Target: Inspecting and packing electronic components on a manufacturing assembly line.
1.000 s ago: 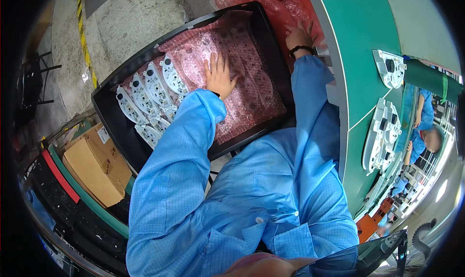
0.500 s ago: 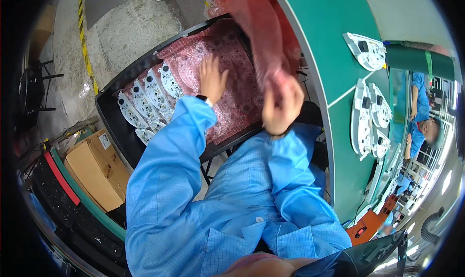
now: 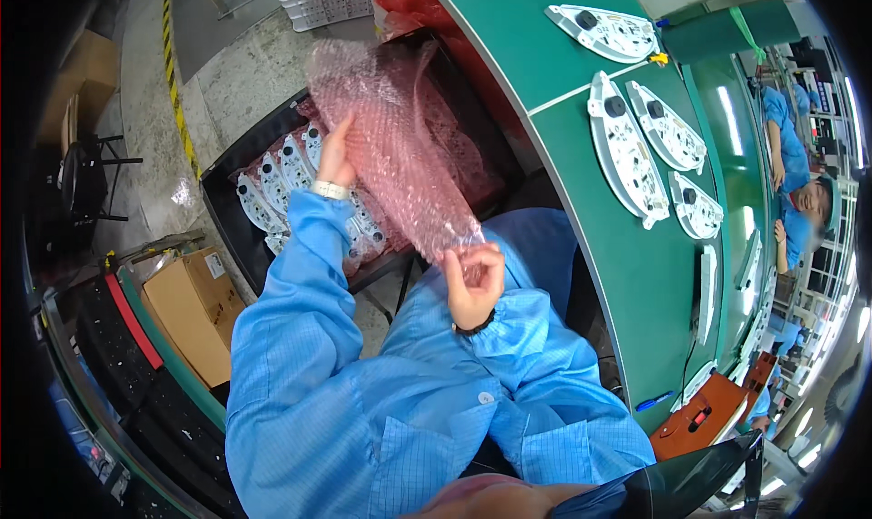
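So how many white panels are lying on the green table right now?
4 flat on the green table: one at the far end, a long one, one beside it, a smaller one nearer. More near the edge may be hidden.

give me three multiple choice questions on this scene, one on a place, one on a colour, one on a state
1. Where do the white panels by the left hand lie?
A. in the black tray
B. in the cardboard box
C. on the floor

2. What colour is the bubble wrap sheet?
A. blue
B. pink
C. yellow

3. How is the sheet held?
A. flat in the tray
B. lifted by both hands
C. right hand alone

Answers:
1 A, they stand in a row inside the tray.
2 B, it is see-through pink.
3 B, the left hand grips its upper edge and the right pinches its lower corner, clear of the tray.
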`<action>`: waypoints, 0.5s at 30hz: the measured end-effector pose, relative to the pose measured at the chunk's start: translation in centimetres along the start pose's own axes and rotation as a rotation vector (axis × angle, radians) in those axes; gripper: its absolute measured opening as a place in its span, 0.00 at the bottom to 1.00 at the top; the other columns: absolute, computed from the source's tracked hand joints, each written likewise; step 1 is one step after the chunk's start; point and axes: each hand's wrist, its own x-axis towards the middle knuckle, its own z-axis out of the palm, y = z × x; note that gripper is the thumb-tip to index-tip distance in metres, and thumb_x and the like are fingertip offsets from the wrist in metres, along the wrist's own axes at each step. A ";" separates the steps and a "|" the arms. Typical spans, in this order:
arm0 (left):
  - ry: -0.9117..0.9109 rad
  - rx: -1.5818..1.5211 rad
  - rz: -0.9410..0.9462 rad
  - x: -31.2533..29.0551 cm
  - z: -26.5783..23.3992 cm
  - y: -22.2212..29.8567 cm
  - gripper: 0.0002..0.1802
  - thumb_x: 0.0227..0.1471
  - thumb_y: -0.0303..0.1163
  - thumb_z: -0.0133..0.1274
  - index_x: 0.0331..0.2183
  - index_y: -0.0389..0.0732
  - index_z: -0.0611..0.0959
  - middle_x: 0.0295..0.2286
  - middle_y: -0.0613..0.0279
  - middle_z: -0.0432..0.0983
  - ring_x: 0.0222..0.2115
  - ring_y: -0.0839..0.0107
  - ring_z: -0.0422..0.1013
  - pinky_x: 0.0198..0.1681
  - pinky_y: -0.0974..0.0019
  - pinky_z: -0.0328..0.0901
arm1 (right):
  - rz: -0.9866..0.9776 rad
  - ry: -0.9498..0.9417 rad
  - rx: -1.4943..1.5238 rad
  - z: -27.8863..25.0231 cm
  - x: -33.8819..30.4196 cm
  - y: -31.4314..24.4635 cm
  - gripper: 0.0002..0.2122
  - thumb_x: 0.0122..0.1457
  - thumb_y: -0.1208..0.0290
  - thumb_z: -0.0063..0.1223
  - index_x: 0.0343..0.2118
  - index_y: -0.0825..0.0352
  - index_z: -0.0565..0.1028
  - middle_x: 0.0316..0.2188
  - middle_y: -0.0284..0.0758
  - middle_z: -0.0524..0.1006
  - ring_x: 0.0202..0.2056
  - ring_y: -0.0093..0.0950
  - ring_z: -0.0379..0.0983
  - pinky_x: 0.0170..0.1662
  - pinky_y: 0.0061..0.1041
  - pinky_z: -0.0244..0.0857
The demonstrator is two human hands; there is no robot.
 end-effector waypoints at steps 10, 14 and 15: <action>-0.099 0.083 0.035 -9.7 -8.8 -9.5 0.34 0.59 0.54 0.30 0.55 0.39 0.62 0.51 0.51 0.64 0.50 0.56 0.63 0.55 0.53 0.57 | 0.909 -0.260 1.240 1.9 0.6 -2.4 0.08 0.54 0.85 0.46 0.35 0.65 0.67 0.33 0.31 0.69 0.36 0.25 0.69 0.45 0.26 0.65; -0.271 -0.184 0.103 -11.9 -2.7 -6.9 0.32 0.59 0.53 0.32 0.54 0.38 0.63 0.51 0.53 0.64 0.48 0.60 0.64 0.54 0.57 0.60 | 1.125 -0.158 1.421 1.7 3.6 -2.2 0.14 0.55 0.79 0.41 0.46 0.68 0.68 0.45 0.42 0.72 0.49 0.38 0.67 0.53 0.37 0.63; -0.294 -0.221 0.084 -12.1 -1.0 -4.8 0.30 0.60 0.51 0.34 0.54 0.38 0.63 0.51 0.54 0.63 0.48 0.61 0.64 0.54 0.59 0.60 | 1.133 -0.208 1.459 1.8 4.5 -2.0 0.14 0.55 0.79 0.42 0.45 0.68 0.69 0.44 0.41 0.72 0.48 0.38 0.68 0.52 0.36 0.63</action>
